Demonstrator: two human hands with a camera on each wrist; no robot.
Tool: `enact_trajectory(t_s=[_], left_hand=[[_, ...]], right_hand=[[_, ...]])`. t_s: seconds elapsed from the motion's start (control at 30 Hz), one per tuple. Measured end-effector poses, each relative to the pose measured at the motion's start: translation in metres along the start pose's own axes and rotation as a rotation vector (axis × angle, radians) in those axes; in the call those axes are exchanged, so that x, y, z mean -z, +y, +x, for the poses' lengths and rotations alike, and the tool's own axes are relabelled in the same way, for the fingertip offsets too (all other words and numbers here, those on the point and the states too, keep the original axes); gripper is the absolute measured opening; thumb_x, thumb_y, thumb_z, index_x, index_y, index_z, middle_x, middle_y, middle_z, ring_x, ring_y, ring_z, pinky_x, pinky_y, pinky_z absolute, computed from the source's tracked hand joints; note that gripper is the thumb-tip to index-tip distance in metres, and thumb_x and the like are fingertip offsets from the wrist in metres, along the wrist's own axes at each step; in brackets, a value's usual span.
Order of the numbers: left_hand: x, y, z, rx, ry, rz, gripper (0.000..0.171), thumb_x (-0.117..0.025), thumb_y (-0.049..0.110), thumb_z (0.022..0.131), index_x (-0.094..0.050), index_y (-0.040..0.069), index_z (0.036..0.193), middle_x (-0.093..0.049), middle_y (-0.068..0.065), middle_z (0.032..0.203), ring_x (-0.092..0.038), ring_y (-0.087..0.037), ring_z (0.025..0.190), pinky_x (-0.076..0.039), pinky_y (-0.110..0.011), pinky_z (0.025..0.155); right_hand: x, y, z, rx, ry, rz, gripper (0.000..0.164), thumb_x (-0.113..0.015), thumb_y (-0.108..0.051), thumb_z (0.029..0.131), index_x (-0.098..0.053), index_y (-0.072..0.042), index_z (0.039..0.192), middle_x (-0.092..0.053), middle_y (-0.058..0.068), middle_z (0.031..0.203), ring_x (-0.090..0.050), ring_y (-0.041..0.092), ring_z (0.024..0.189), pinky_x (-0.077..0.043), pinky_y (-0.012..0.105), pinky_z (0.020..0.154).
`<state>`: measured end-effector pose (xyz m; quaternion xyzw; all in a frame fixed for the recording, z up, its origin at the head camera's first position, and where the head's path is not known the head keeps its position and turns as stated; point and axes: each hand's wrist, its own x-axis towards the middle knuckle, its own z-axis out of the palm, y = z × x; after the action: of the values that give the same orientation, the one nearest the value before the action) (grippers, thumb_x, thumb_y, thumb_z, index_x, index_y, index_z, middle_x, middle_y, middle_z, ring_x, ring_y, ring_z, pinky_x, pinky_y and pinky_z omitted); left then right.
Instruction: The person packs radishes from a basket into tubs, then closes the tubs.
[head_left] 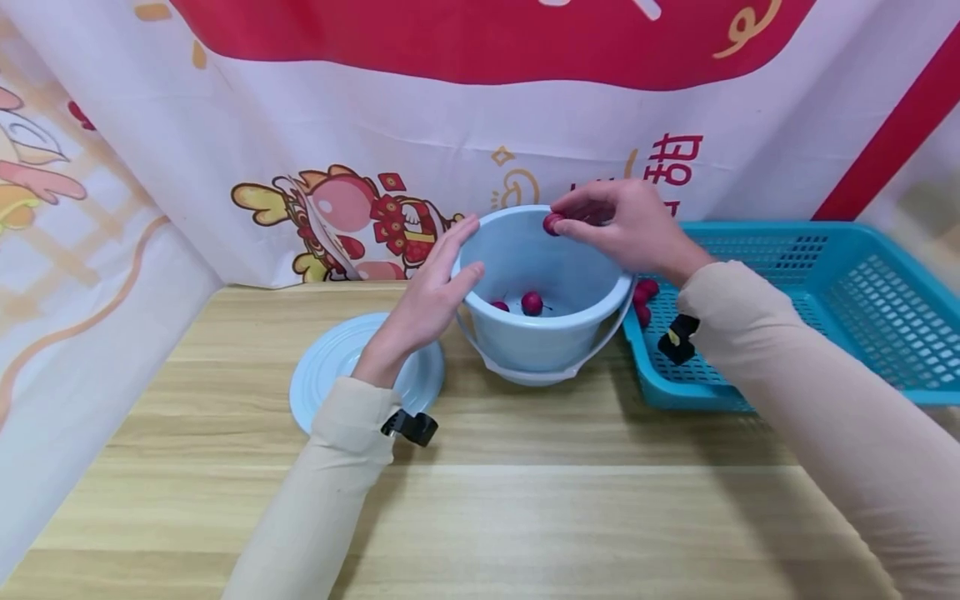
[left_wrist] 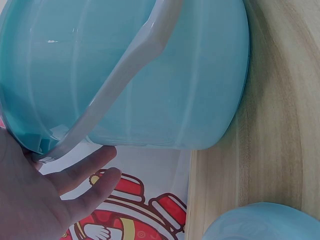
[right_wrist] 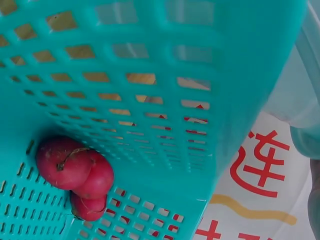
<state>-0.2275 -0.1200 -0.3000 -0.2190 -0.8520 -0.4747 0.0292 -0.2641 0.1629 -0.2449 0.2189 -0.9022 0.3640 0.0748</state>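
Note:
My right hand (head_left: 626, 225) pinches a red radish (head_left: 552, 223) between thumb and fingertips, over the far right of the rim of a light blue bucket (head_left: 536, 346). Inside the bucket, a radish (head_left: 532, 303) with a thin root lies on the bottom, and another is partly hidden by the near wall. My left hand (head_left: 431, 292) rests against the bucket's left rim, with its fingers fairly straight and the thumb apart from them. In the left wrist view, two fingers (left_wrist: 90, 172) reach along the outside of the bucket, below its pale handle (left_wrist: 117, 80).
A turquoise basket (head_left: 847, 237) stands to the bucket's right. Several radishes (right_wrist: 75, 167) lie heaped in its corner nearest the bucket. On the left, a round light blue lid (head_left: 315, 375) lies on the wooden table (head_left: 525, 517), partly under my left forearm. A printed cloth (head_left: 375, 125) hangs behind.

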Motion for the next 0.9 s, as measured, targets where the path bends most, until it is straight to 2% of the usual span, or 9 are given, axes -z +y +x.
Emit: enact_trajectory(t_s=[0.17, 0.47, 0.9], left_hand=[[0.001, 0.0, -0.001, 0.009, 0.003, -0.004, 0.066, -0.047, 0.034, 0.109, -0.024, 0.025, 0.17, -0.016, 0.007, 0.179, -0.016, -0.02, 0.166, -0.024, -0.062, 0.132], [0.001, 0.0, -0.003, 0.009, -0.004, -0.005, 0.066, -0.047, 0.033, 0.109, -0.024, 0.022, 0.17, -0.016, 0.005, 0.18, -0.016, -0.022, 0.167, -0.024, -0.064, 0.131], [0.0, 0.002, -0.001, 0.005, -0.002, -0.008, 0.067, -0.047, 0.034, 0.109, -0.025, 0.021, 0.17, -0.016, 0.004, 0.18, -0.016, -0.022, 0.167, -0.025, -0.064, 0.131]], right_hand=[[-0.008, 0.002, 0.006, 0.053, -0.017, -0.072, 0.04, -0.081, -0.031, 0.095, -0.075, -0.015, 0.131, -0.077, 0.006, 0.122, -0.069, 0.021, 0.104, -0.06, 0.038, 0.091], [-0.013, 0.005, 0.009, 0.122, -0.082, -0.183, 0.041, -0.082, -0.026, 0.094, -0.074, -0.012, 0.132, -0.076, 0.01, 0.122, -0.07, 0.026, 0.107, -0.06, 0.047, 0.096], [-0.011, 0.006, 0.009, 0.13, -0.108, -0.195, 0.04, -0.081, -0.025, 0.094, -0.075, -0.012, 0.131, -0.077, 0.01, 0.122, -0.07, 0.026, 0.108, -0.061, 0.048, 0.097]])
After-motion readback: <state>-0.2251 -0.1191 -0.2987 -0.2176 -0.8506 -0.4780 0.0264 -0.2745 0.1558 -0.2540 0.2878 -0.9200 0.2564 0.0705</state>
